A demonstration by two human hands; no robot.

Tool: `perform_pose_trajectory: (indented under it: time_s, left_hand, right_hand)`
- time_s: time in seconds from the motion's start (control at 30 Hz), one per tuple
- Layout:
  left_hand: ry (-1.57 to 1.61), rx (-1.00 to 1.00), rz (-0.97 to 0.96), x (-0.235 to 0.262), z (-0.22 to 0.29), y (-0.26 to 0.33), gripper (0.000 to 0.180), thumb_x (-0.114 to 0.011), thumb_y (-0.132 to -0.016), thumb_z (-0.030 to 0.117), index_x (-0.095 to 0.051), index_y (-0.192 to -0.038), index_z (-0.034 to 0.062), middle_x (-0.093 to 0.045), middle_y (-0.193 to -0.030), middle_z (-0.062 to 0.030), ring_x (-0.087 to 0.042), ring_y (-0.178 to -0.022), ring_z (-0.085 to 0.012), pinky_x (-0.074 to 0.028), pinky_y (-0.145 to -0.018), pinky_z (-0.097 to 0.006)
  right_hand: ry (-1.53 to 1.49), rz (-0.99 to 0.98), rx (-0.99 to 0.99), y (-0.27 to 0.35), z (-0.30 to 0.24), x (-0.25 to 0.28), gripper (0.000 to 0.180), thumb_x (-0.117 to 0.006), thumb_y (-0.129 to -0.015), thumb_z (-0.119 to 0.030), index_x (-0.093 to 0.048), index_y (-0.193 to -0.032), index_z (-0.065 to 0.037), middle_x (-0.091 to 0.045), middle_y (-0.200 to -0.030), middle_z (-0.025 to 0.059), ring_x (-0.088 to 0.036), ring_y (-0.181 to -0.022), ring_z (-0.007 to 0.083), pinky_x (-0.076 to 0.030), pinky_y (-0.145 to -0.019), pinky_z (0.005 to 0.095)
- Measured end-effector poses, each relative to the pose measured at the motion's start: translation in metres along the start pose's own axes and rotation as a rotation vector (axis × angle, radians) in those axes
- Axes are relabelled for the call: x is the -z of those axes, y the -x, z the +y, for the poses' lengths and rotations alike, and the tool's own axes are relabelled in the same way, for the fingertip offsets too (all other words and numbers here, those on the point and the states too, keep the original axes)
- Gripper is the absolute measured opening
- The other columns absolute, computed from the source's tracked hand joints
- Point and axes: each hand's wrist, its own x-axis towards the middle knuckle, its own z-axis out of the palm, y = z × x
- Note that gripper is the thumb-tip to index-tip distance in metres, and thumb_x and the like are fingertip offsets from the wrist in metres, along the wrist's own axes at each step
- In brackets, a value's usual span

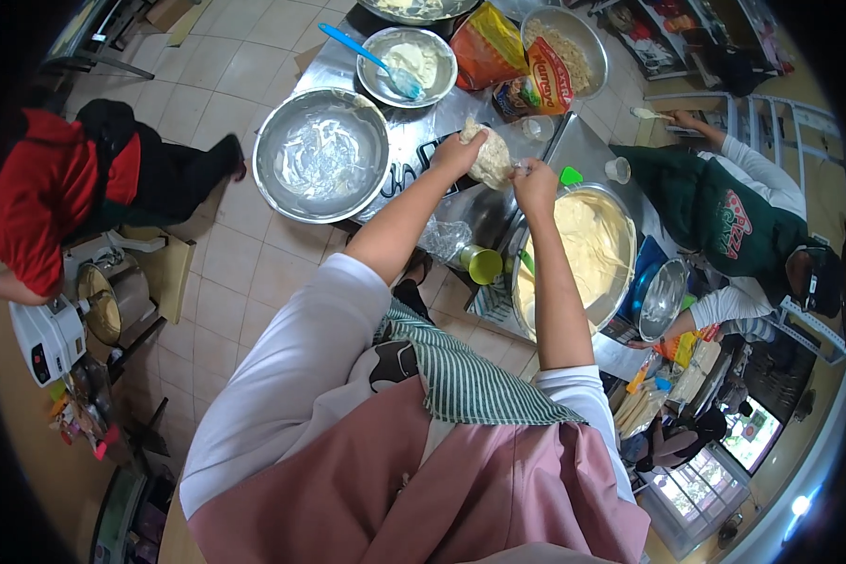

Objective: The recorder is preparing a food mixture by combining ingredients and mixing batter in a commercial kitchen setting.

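— What are the hands doing?
— The left hand point(458, 150) is closed around a lump of dough point(491, 158), held up above the bench point(423, 132). The right hand point(534, 179) pinches the dough's lower right edge with its fingers curled.
— And around them?
— A big bowl point(620, 226) of pale batter sits just under the right hand. An empty smeared bowl point(321, 155) stands to the left, a yellow cup point(484, 264) nearer the person.

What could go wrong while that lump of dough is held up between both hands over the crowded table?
The dough lump hangs in the air between the left hand and right hand, so a piece might drop beside the big batter bowl. An elbow could also knock the small yellow-green cup near the table edge.
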Motion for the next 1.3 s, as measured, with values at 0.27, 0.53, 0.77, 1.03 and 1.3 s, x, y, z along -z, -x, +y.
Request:
perform_pose_trajectory:
  time_s: [0.27, 0.53, 0.77, 1.03, 1.3]
  left_hand:
    - [-0.648, -0.044, 0.082, 0.002, 0.025, -0.005, 0.082, -0.042, -0.077, 0.070, -0.057, -0.117, -0.0002, -0.060, -0.113, -0.0220, -0.059, -0.105, -0.0308, -0.046, -0.087, -0.041]
    - [-0.781, -0.030, -0.052, 0.021, 0.033, -0.011, 0.070, -0.042, -0.081, 0.064, -0.065, -0.104, 0.0028, -0.064, -0.107, -0.0176, -0.062, -0.099, -0.0307, -0.048, -0.083, -0.042]
    - [-0.717, -0.040, -0.129, 0.034, 0.012, -0.021, 0.065, -0.043, -0.083, 0.058, -0.066, -0.100, -0.0005, -0.064, -0.103, -0.0203, -0.061, -0.100, -0.0333, -0.046, -0.086, -0.042]
    - [-0.549, -0.088, -0.379, 0.062, -0.027, 0.043, 0.065, -0.035, -0.089, 0.060, -0.067, -0.084, 0.0044, -0.067, -0.089, -0.0121, -0.064, -0.082, -0.0276, -0.047, -0.077, -0.040]
    - [-0.285, 0.061, -0.687, 0.073, -0.181, 0.153, 0.056, -0.041, -0.091, 0.051, -0.063, -0.092, -0.0004, -0.067, -0.073, -0.0091, -0.064, -0.071, -0.0206, -0.047, -0.072, -0.032]
  right_hand:
    - [-0.037, 0.030, -0.035, 0.004, 0.023, -0.024, 0.015, -0.058, -0.079, -0.013, -0.067, -0.083, -0.001, -0.066, -0.073, 0.0165, -0.066, -0.071, 0.0304, -0.050, -0.068, 0.0366]
    - [-0.129, -0.025, -0.127, 0.001, 0.011, -0.015, 0.016, -0.057, -0.079, -0.010, -0.066, -0.085, 0.002, -0.063, -0.080, 0.0242, -0.062, -0.078, 0.0386, -0.049, -0.072, 0.0407]
    - [-0.027, -0.056, -0.069, -0.006, 0.004, -0.009, 0.018, -0.058, -0.079, -0.013, -0.066, -0.084, 0.001, -0.063, -0.080, 0.0248, -0.062, -0.078, 0.0391, -0.049, -0.072, 0.0420]
    - [0.154, -0.001, -0.049, -0.001, -0.008, 0.005, 0.035, -0.064, -0.077, -0.021, -0.060, -0.109, -0.006, -0.059, -0.105, 0.0190, -0.060, -0.093, 0.0355, -0.047, -0.080, 0.0416]
    - [0.158, 0.095, -0.103, -0.008, -0.008, 0.012, 0.063, -0.072, -0.070, -0.036, -0.051, -0.123, -0.009, -0.048, -0.120, 0.0205, -0.056, -0.101, 0.0366, -0.047, -0.085, 0.0425]
